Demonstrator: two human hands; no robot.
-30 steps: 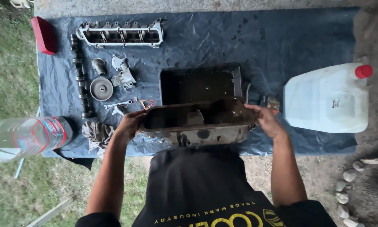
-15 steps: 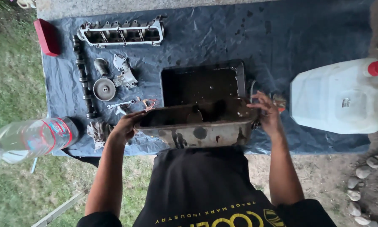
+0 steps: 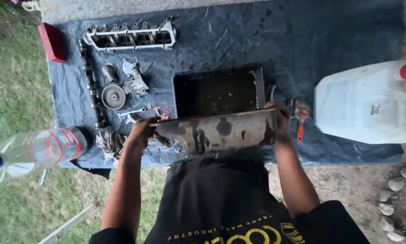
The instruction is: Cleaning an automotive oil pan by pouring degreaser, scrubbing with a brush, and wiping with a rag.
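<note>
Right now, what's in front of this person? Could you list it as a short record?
left hand: grips the oil pan's left end
right hand: grips its right end
oil pan: metal, stained, held tilted above the tray
tray: dark, on the blue tarp
right of tray: brush, white jug
left of tray: engine parts, clear bottle

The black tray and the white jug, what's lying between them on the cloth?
In the head view, a paintbrush with an orange handle lies on the blue cloth between black tray and white jug.
</note>
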